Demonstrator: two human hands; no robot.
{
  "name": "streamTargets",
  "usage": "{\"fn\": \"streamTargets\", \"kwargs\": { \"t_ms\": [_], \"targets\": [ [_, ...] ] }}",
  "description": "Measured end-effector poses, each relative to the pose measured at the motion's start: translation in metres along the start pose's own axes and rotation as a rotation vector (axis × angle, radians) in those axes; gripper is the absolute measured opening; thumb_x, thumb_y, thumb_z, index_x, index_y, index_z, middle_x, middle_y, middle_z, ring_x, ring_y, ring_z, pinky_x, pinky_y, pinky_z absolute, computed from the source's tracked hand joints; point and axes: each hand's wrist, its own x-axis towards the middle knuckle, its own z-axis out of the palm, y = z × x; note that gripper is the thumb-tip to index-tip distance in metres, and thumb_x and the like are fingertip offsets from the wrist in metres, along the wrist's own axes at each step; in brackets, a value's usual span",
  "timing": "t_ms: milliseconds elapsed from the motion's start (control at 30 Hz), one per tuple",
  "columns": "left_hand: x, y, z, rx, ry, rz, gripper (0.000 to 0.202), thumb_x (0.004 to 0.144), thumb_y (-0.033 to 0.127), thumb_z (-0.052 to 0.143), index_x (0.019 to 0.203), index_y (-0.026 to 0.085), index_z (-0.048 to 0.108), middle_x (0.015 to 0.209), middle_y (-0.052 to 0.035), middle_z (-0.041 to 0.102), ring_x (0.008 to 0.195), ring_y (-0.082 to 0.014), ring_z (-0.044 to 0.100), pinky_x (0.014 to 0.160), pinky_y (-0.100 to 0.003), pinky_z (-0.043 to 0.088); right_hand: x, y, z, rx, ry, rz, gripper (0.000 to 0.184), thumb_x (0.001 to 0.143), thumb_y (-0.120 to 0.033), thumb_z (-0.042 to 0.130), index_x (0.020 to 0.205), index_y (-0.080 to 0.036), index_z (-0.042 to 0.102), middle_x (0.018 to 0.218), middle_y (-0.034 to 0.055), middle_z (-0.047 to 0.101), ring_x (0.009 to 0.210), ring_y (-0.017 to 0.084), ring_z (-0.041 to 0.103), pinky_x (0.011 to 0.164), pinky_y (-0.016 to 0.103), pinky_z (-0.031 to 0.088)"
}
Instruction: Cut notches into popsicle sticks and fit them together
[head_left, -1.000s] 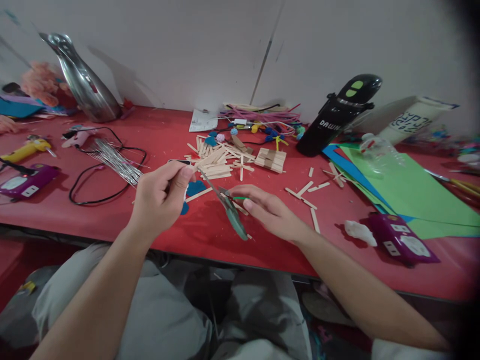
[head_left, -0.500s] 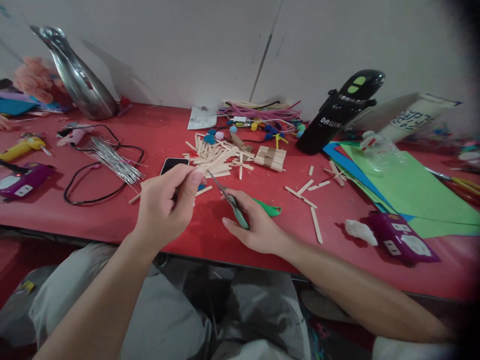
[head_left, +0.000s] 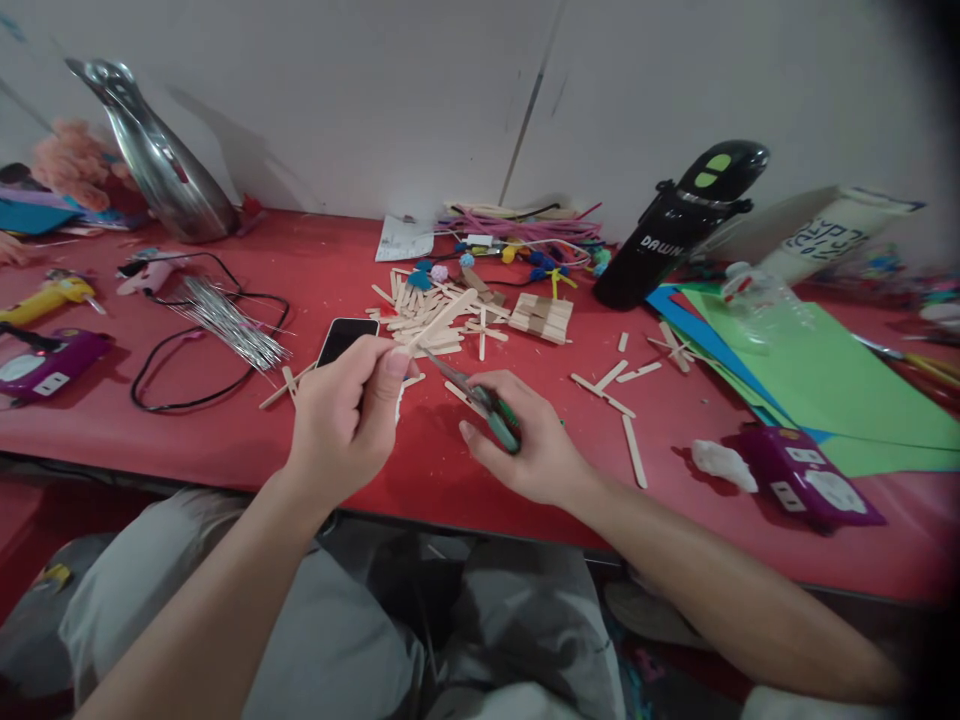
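"Two bare hands are shown over a red table (head_left: 217,430). What is held?"

"By the left hand (head_left: 345,410), a wooden stick (head_left: 448,318) is pinched, its rounded end angled up and away. By the right hand (head_left: 529,435), green-handled scissors (head_left: 504,428) are gripped, the blades pointed at the stick just beside the left hand. Whether the wood is touched by them cannot be told."

"How are edges and room laid out?"

"Between hands and front edge, a strip of red surface is left, crossed by the forearms (head_left: 217,570). More red surface is found right of the scissors, bounded by loose sticks (head_left: 634,452). Beyond the held stick, room is taken up by a stick pile (head_left: 424,325)."

"And the materials?"

"Pale, flat, matte wood is heaped there. Beside the left hand, a glossy phone (head_left: 339,342) is laid; farther left, thin silvery wires (head_left: 229,325) are bundled. Smooth green paper (head_left: 862,400) is spread at the right."

"What has changed?"

"A second ago the phone was almost wholly covered by the left hand; now much of it is exposed. The bright handle, swung out past the right hand half a second ago, is now mostly hidden by it."
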Motion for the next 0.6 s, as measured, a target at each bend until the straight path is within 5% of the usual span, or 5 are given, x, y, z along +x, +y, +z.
{"fn": "streamTargets", "kwargs": {
  "t_ms": [600],
  "targets": [
    [-0.0003,0.0001,0.0021,-0.009,-0.017,0.001,0.023,0.097,0.025,0.046,0.079,0.019,0.06,0.048,0.0055,0.052,0.041,-0.0069,0.048,0.045,-0.021,0.037,-0.0018,0.0067,-0.0038,0.0,-0.095,0.074,0.031,0.083,-0.014,0.055,0.113,-0.021,0.051,0.082,0.0022,0.058,0.072,0.016,0.055,0.066,0.03,0.045]
  ]
}}
